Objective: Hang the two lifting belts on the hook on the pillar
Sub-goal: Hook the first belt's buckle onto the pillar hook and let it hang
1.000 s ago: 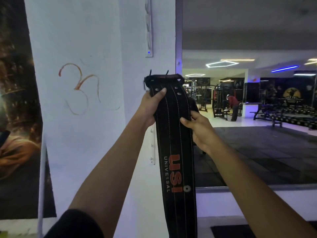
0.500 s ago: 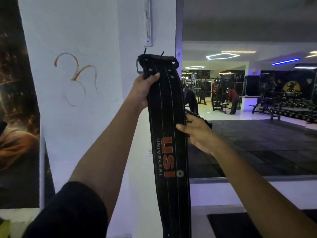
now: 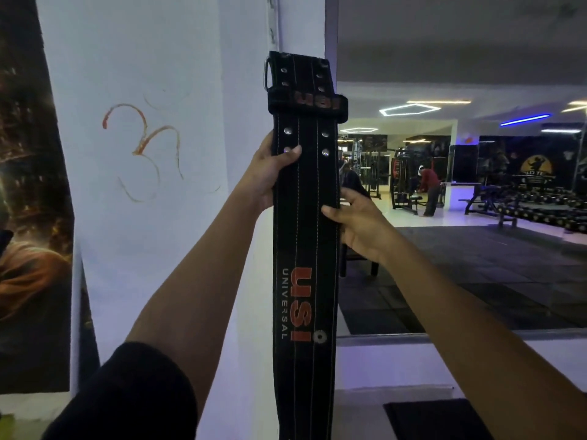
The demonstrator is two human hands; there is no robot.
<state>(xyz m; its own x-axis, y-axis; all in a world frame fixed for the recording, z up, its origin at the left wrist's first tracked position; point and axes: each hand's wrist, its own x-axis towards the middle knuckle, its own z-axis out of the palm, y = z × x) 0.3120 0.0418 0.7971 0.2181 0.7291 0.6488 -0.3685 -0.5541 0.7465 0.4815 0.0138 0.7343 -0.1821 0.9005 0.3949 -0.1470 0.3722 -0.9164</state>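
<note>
The belt (image 3: 305, 249) runs off the bottom edge; no hook shows.

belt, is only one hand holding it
No, the left hand grips the belt near its rivets and the right hand holds its other edge lower down.

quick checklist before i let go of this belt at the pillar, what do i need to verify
1. Left hand grips the lifting belt by its left edge: ok.
2. Right hand steadies the right edge: ok.
3. Belt top raised against the pillar, metal buckle ring at the upper left: ok.
4. Hook in sight: not ok, none shows near the belt top.
5. Ring or belt caught on the hook: cannot tell.
6. Second belt present: cannot tell; only one shows clearly.
</note>
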